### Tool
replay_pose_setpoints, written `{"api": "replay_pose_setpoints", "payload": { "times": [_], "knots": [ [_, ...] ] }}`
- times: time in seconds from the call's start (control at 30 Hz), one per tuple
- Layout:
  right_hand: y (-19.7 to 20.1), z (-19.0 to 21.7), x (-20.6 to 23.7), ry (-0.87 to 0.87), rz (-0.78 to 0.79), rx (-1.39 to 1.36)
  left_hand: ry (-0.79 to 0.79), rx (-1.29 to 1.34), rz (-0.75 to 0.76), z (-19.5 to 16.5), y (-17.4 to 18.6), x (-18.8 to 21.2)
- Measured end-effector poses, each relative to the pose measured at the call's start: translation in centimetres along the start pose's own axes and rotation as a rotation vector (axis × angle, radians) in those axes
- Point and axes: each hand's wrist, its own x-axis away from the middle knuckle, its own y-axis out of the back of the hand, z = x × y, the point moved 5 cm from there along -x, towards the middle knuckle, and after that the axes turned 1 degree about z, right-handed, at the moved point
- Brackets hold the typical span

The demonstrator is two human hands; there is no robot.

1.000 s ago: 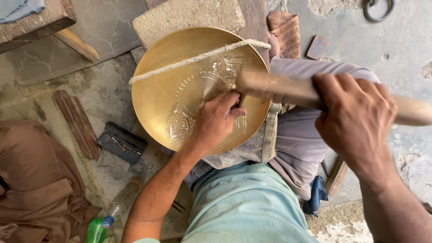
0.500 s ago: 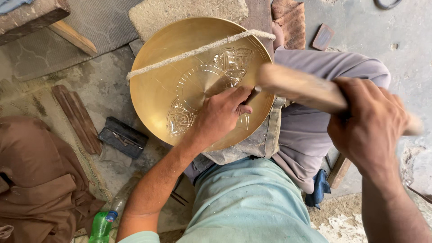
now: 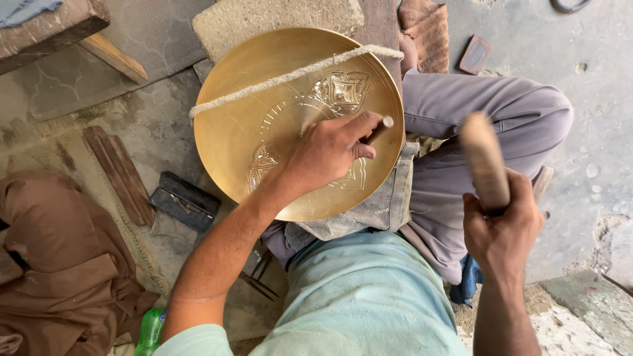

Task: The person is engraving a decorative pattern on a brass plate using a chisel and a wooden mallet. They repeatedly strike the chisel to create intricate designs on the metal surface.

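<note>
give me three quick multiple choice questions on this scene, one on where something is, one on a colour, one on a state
1. Where does the rope lie?
A. Across the brass dish
B. Coiled on the floor
C. Around the bottle

2. What colour is the bottle at the bottom left?
A. Red
B. Green
C. White

3. How is the wooden mallet held?
A. Lying flat on the floor
B. Raised in the right hand, clear of the dish
C. Pressed against the punch

Answers:
1. A: the rope runs over the brass dish from rim to rim.
2. B: the bottle is green.
3. B: the right hand holds the mallet up over the lap, apart from the punch that the left hand holds on the dish.
</note>
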Motion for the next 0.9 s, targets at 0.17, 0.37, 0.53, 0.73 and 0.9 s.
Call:
{"api": "replay_pose_setpoints", "payload": {
  "times": [0.17, 0.37, 0.53, 0.73, 0.9],
  "knots": [
    [0.2, -2.2, 0.6, -0.110, -0.005, -0.110, -0.093, -0.008, 0.024, -1.1, 0.4, -0.7],
    [0.6, -2.3, 0.5, -0.222, -0.075, -0.539, -0.035, -0.102, 0.192, -2.0, 0.0, -1.3],
    [0.6, -0.1, -0.2, 0.055, -0.032, 0.068, -0.074, 0.002, 0.178, -2.6, 0.0, -1.1],
    [-0.4, 0.1, -0.6, -0.102, -0.009, -0.336, -0.033, -0.065, 0.179, -1.5, -0.2, -0.3],
    [0.4, 2.4, -2.0, 0.124, -0.076, 0.020, -0.038, -0.095, 0.114, -0.7, -0.3, 0.3]
  ]
}}
